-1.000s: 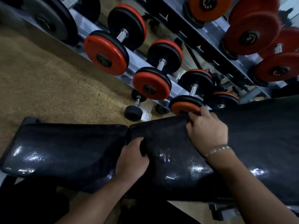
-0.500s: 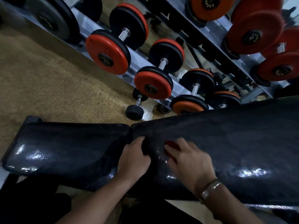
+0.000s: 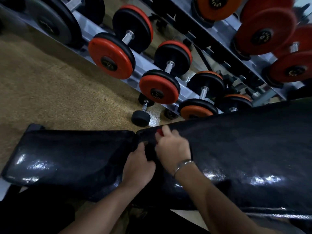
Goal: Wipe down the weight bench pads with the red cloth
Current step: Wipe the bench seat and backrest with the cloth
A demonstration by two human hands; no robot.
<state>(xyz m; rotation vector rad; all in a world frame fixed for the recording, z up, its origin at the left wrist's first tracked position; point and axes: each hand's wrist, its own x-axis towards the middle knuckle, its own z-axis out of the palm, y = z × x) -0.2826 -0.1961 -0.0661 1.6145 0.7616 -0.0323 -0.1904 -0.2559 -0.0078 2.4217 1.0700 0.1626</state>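
The bench has two glossy black pads: a seat pad (image 3: 67, 157) on the left and a long back pad (image 3: 244, 149) on the right, split by a narrow gap. My left hand (image 3: 136, 166) grips the left end of the back pad at that gap, fingers curled over its edge. My right hand (image 3: 172, 149), blurred and wearing a metal bracelet, presses the red cloth (image 3: 159, 132) onto the back pad near its far left corner. The hand hides most of the cloth, so only a small red patch shows at my fingertips.
Beyond the bench, a metal rack (image 3: 184, 97) carries several red-and-black dumbbells (image 3: 158, 86). A small black dumbbell (image 3: 141, 118) lies on the speckled tan floor (image 3: 42, 81) just past the gap. My dark-clothed legs are below the seat pad.
My right hand has carried the cloth from the back pad's far edge towards me and leftward, then up to the far left corner. My left hand has kept its grip.
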